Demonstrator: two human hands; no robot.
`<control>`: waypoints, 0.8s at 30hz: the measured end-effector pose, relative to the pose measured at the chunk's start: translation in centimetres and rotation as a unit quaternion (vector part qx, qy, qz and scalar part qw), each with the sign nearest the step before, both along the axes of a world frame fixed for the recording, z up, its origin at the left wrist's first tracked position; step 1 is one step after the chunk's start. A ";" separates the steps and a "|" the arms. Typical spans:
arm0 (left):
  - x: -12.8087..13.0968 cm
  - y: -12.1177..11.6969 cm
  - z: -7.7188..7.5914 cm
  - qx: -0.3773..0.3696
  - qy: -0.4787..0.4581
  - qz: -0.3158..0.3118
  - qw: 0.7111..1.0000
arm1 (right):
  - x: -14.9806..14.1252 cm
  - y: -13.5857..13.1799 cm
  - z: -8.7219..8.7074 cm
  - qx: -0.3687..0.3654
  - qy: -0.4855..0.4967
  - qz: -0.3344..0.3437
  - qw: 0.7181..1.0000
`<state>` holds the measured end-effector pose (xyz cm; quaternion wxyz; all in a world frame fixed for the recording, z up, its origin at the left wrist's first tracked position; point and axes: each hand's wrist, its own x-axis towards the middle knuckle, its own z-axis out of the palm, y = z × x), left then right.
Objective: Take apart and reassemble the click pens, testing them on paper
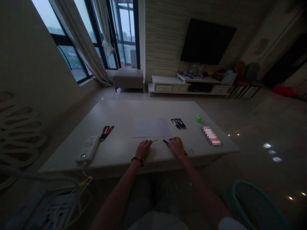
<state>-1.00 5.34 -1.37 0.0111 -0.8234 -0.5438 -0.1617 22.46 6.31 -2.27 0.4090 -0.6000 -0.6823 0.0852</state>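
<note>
My left hand [143, 149] rests at the near side of the white table, its fingers closed on a thin dark rod [154, 141], like a pen refill, that points right. Just across from it, my right hand [176, 147] grips a dark pen piece [165, 141] whose end points left toward the rod. The two pieces are apart. Beyond both hands lies a sheet of white paper [148, 127], with faint marks on its right part. Several dark pens [178, 123] lie side by side to the right of the paper.
A white power strip [90, 148] and red-handled pliers [106, 132] lie on the table [120, 110] at left. To the right are a green roll [198, 118], a blurred-out flat object [211, 136] and a small clear bit [191, 151]. A teal-rimmed bin [240, 185] stands below right.
</note>
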 end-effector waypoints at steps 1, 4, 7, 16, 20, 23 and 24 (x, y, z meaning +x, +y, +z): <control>0.0 0.0 0.1 -0.002 -0.001 0.001 1.000 | 0.5 0.0 -0.2 -0.004 -0.004 -0.004 1.000; 0.0 -0.1 0.2 -0.002 0.002 0.005 1.000 | 0.8 0.0 0.2 -0.029 0.039 0.033 0.998; 0.0 -0.2 0.1 0.000 -0.001 0.001 1.000 | 0.1 -0.1 1.6 -0.057 0.107 0.096 0.988; 0.0 -0.2 0.1 0.003 0.007 -0.001 1.000 | -1.6 -0.2 3.9 -0.052 0.114 0.148 0.981; 0.0 -0.3 0.2 -0.003 -0.004 -0.003 1.000 | -2.1 -0.1 4.0 -0.046 0.104 0.153 0.982; 0.0 -0.2 0.1 -0.008 -0.012 -0.006 1.000 | -2.6 -0.1 4.0 -0.045 0.102 0.169 0.979; 0.0 -0.2 0.0 -0.007 -0.021 -0.011 1.000 | -2.9 -0.2 4.0 -0.047 0.102 0.176 0.978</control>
